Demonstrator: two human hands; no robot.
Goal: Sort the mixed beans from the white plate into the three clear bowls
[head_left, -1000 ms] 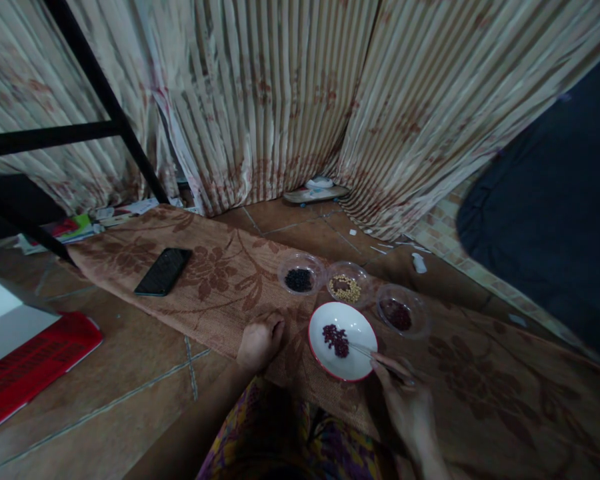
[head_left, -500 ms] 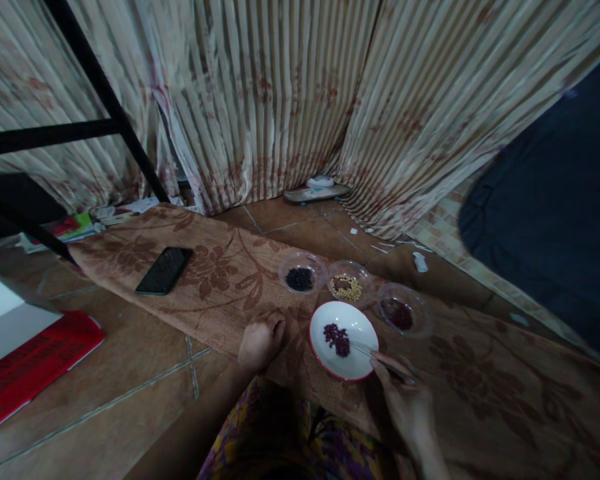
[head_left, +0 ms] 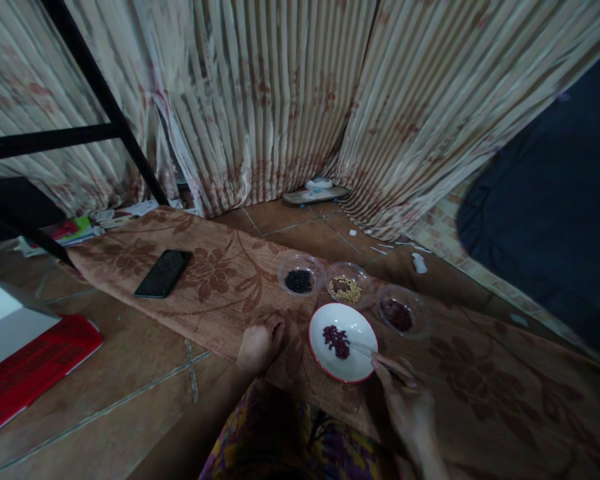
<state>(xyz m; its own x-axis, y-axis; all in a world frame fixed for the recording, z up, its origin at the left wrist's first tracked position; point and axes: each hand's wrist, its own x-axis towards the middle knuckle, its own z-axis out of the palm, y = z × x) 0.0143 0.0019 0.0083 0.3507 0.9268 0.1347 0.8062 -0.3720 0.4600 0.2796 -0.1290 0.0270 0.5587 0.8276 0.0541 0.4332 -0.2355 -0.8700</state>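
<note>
My right hand (head_left: pixel 405 393) grips slim metal tweezers (head_left: pixel 363 349), whose tips reach into a white bowl (head_left: pixel 357 327) with a red rim. Dark red beans (head_left: pixel 336 340) lie in a loose patch in this bowl, at the tips; whether a bean is pinched is too small to tell. Closed in a fist, my left hand (head_left: pixel 261 343) rests on the brown patterned cloth left of the bowl. Behind the bowl stand three clear plastic dishes: one with black beans (head_left: pixel 299 281), one with yellow beans (head_left: pixel 347 291), and one with dark red beans (head_left: pixel 397 316).
A black phone (head_left: pixel 163 273) lies on the cloth (head_left: pixel 220 267) to the left. On the tiled floor is a red and white box (head_left: pixel 40 353). Striped curtains (head_left: pixel 290 100) hang behind, with a skateboard (head_left: pixel 316 195) at their foot. A black metal frame (head_left: pixel 97 80) stands at left.
Almost nothing differs. The whole view has shifted very slightly; both hands, the tweezers and the beans keep their places.
</note>
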